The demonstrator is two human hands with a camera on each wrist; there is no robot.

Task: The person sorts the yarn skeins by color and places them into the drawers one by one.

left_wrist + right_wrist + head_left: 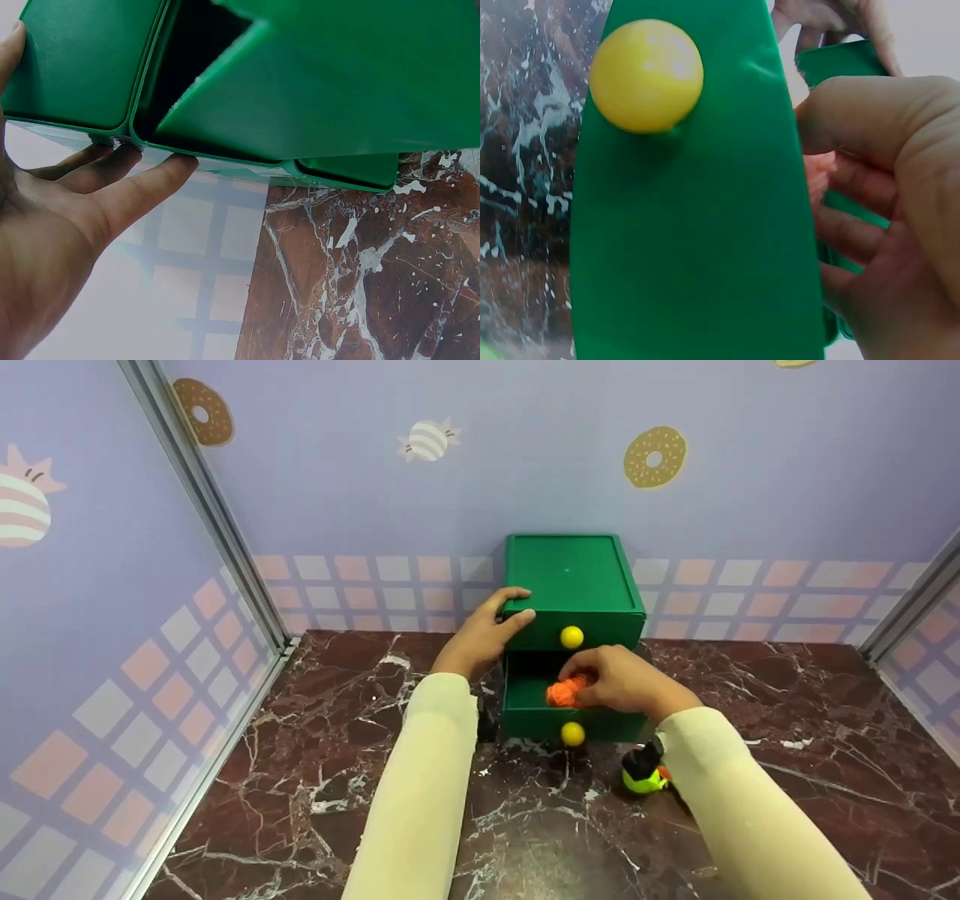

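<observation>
A green drawer cabinet (570,577) stands near the back wall, a drawer (525,724) below its top one pulled out. My left hand (480,641) grips the cabinet's upper left front corner. Its thumb lies on the front, and other fingers press against the side wall in the left wrist view. Over the pulled-out drawer, my right hand (626,682) pinches a small bright orange object (564,692) with a bumpy surface. Fingers cover part of it, so its kind is unclear. In the right wrist view the drawer front, with its yellow knob (646,76), hides most of this object.
A lime-green item (643,782) with a bit of orange lies on the dark red marbled table (315,765), right of the drawer and partly behind the right wrist. Patterned walls (420,502) enclose the back and sides. The top drawer's yellow knob (571,637) sticks out forward.
</observation>
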